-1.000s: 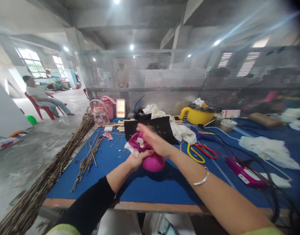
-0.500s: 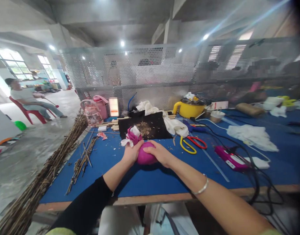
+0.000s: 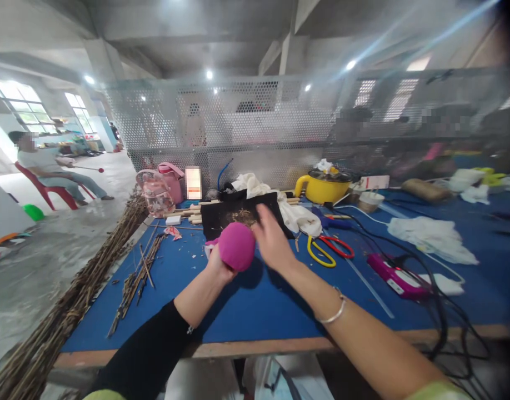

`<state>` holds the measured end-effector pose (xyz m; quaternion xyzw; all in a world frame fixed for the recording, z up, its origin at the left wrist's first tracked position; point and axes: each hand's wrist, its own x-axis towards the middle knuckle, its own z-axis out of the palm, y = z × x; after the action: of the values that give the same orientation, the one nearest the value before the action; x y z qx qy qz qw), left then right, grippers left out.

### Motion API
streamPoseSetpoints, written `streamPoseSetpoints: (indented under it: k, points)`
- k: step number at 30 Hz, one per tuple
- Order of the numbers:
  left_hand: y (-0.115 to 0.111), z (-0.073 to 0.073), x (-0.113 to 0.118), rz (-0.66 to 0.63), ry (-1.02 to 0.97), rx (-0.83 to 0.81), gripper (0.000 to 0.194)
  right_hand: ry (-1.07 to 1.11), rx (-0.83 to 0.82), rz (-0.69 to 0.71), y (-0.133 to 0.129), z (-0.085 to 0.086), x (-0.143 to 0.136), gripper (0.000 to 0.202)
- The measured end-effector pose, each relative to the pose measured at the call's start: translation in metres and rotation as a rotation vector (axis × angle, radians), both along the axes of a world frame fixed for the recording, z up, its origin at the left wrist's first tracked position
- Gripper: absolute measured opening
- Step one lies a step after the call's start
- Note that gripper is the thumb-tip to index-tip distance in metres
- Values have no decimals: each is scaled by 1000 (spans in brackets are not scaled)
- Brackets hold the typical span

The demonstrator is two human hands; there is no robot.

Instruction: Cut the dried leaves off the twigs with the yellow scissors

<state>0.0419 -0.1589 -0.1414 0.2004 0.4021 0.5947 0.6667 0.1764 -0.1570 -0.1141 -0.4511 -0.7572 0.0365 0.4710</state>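
Note:
My left hand [image 3: 218, 263] is closed round the gathered neck of a round magenta cloth-covered ball [image 3: 237, 247], whose smooth side is turned up towards me. Much of the gathered cloth end is hidden behind the ball and my fingers. Beside the ball on its right, my right hand [image 3: 274, 239] is raised with fingers outstretched, slightly blurred, holding nothing. Whether its fingertips touch the ball I cannot tell. Behind both hands lies a black cloth [image 3: 213, 214] strewn with straw-coloured bits.
Scissors [image 3: 328, 253] with red and yellow handles lie to the right, near a magenta device [image 3: 399, 278] with black cables. A yellow pot [image 3: 326, 188] stands at the back. Dry twigs [image 3: 140, 272] lie on the left. Someone sits on a red chair [image 3: 50, 191] beyond the table.
My right hand has come off the ball and opened. My left hand has tilted the ball, bringing its rounded side up and turning the gathered end away.

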Motion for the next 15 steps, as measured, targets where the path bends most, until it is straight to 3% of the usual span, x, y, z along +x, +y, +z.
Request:
streamPoseSetpoints:
  k: [2, 3, 6, 7, 8, 11, 13, 15]
  points:
    - [-1, 3, -2, 32, -102, -35, 47, 229, -100, -149, 8, 0, 15, 45]
    - [-1, 4, -3, 39, -142, -45, 46, 250, -177, -121, 7, -3, 23, 43]
    - [-4, 4, -4, 32, -204, -76, 43, 61, -734, 285, -8, -19, 40, 38]
    - [-5, 3, -3, 17, -198, -81, 43, 43, -932, 383, -12, -25, 44, 37]
    - [-6, 2, -1, 4, -179, -78, 43, 103, -1042, 373, -14, -29, 47, 36]
    - [-8, -4, 9, 58, 13, 16, 39, 405, -964, 190, -12, -30, 48, 37]
    - [-11, -12, 16, 141, 251, 163, 37, 519, -883, 255, -10, -24, 40, 40]
    - [-13, -20, 20, 155, 447, 291, 35, 435, -797, 296, -13, -20, 29, 45]
